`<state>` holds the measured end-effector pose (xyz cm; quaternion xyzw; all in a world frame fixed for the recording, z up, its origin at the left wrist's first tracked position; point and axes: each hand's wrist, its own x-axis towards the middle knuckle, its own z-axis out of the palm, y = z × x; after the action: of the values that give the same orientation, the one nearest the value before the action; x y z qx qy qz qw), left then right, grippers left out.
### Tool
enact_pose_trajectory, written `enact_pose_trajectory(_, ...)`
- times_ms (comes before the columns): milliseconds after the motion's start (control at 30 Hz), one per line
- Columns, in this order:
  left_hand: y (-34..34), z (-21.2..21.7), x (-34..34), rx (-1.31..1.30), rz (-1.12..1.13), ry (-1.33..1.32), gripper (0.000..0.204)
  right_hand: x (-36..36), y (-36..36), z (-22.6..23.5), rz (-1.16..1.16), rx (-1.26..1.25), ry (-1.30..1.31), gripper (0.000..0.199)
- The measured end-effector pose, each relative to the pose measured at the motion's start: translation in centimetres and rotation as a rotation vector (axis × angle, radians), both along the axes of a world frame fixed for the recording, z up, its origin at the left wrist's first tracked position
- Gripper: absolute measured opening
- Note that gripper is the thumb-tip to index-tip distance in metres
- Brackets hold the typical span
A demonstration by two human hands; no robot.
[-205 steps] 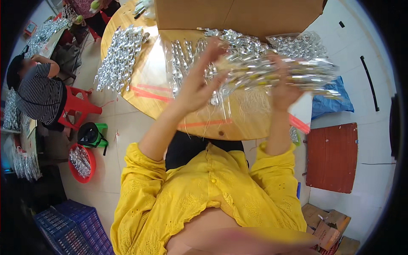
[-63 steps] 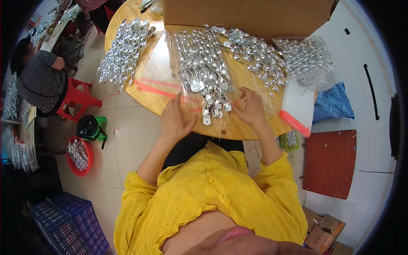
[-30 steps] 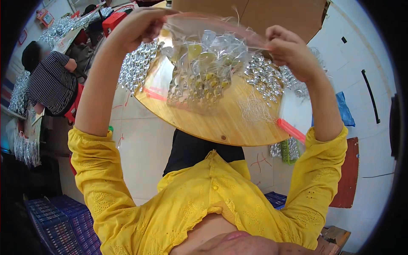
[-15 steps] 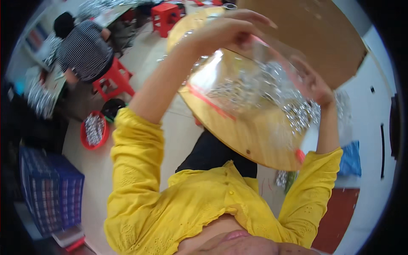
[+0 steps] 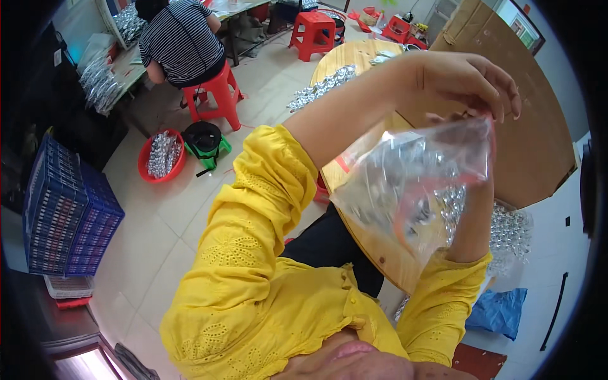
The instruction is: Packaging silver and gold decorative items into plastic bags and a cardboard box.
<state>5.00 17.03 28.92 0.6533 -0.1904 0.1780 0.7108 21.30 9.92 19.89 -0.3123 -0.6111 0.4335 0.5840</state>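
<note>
I hold a clear plastic bag point(image 5: 411, 190) of small shiny silver pieces up in the air, in front of my head. My left hand point(image 5: 468, 82) is raised above it and pinches the bag's top edge, next to a red strip. My right hand point(image 5: 481, 190) reaches up from below behind the bag and is mostly hidden by it; it seems to hold the bag's right side. Below the bag lies the round wooden table point(image 5: 380, 253).
A large cardboard box point(image 5: 538, 145) stands on the table, with silver bundles point(image 5: 316, 95) at its far side and more point(image 5: 506, 231) at its right. A person in a striped shirt point(image 5: 180, 44) sits on a red stool. A red basin point(image 5: 161, 155) and stacked blue crates point(image 5: 63, 215) are on the floor at left.
The bag lay flat on the table two seconds ago. Both hands have lifted it and raised it high. The view has swung toward the left side of the room.
</note>
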Motion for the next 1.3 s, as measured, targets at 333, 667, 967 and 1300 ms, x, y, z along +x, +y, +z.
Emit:
enact_pose_trajectory(333, 3.9, -11.7, -6.0, -0.519, -0.093, 0.061, 0.091, -6.0, -6.3, 2.9, -0.369, -0.101, 0.475, 0.013)
enact_pose_trajectory(667, -2.9, -22.8, -1.0, -0.249, 0.480, 0.570, 0.041, -2.2, -9.7, -11.4, -0.640, -0.497, 0.368, 0.028)
enact_pose_trajectory(967, -3.5, -23.6, -0.6, -0.718, 0.438, 0.292, 0.051, 2.4, -13.5, -12.1, -0.854, -0.435, 0.010, 0.026)
enact_pose_trajectory(1300, -5.4, -23.5, -0.5, -0.471, 0.504, 0.352, 0.050, -0.4, -14.2, -12.5, -0.499, -0.354, 0.352, 0.050)
